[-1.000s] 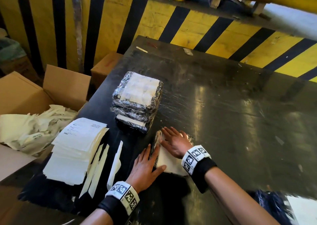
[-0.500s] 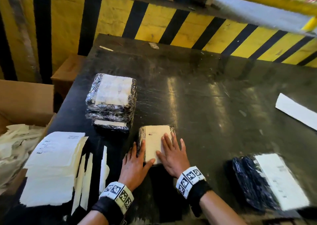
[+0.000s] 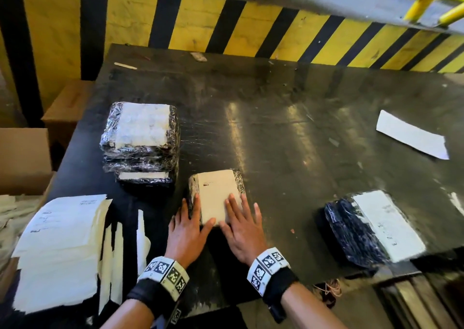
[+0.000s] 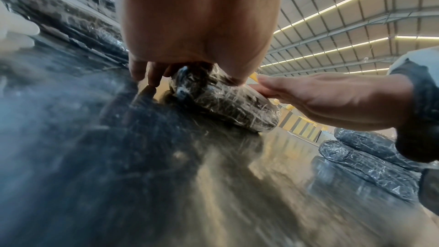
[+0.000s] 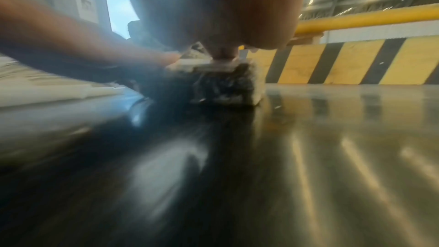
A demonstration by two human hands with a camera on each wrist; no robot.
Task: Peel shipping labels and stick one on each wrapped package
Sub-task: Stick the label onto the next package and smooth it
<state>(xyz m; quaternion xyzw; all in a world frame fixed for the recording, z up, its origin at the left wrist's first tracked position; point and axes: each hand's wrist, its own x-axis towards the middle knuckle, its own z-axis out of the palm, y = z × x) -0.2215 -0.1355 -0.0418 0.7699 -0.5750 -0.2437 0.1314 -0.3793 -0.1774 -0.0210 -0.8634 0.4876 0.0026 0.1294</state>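
Note:
A small package (image 3: pixel 218 193) wrapped in black film lies on the dark table (image 3: pixel 288 132) with a pale label on top. My left hand (image 3: pixel 188 230) lies flat at its left edge, thumb on the label's near corner. My right hand (image 3: pixel 243 225) presses straight fingers on the label's right half. In the left wrist view the package (image 4: pixel 221 104) shows under my fingers, with my right hand (image 4: pixel 332 100) on top. The right wrist view shows the package (image 5: pixel 225 84), blurred. A pile of label sheets (image 3: pixel 60 248) lies at the near left.
A stack of wrapped packages (image 3: pixel 140 142) with labels stands behind and left. Another labelled package (image 3: pixel 371 228) lies at the near right edge. A white backing strip (image 3: pixel 411 135) lies far right, and thin strips (image 3: pixel 118 253) beside the sheets. Cardboard boxes (image 3: pixel 22 163) stand left of the table.
The view swung right, bringing in the right package and strip. Both hands stayed on the package; the right hand slid across the label towards its right half.

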